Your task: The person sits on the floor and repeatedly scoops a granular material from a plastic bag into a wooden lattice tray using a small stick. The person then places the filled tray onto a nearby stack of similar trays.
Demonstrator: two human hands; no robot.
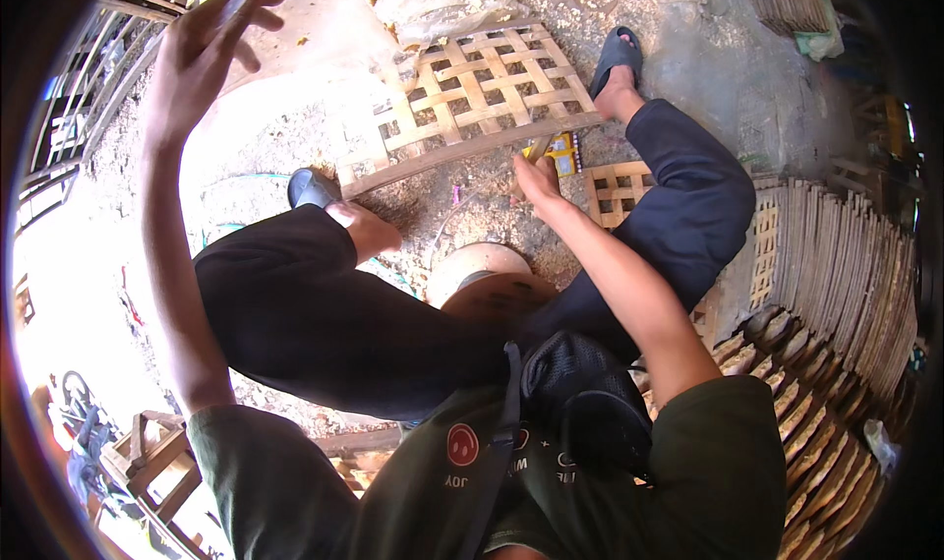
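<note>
Left hand [202, 54] raised, fingers spread, holding nothing. Right hand [536, 178] closed around one thin bamboo strip [526, 159], at the near edge of one woven bamboo lattice [482, 93] lying on the ground.

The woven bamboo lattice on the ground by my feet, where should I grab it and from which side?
Grip the woven bamboo lattice by its thick edge strip nearest you, coming from above. That strip looks solid and straight, while the open weave behind it looks thin. The right hand is already close to it.
</note>
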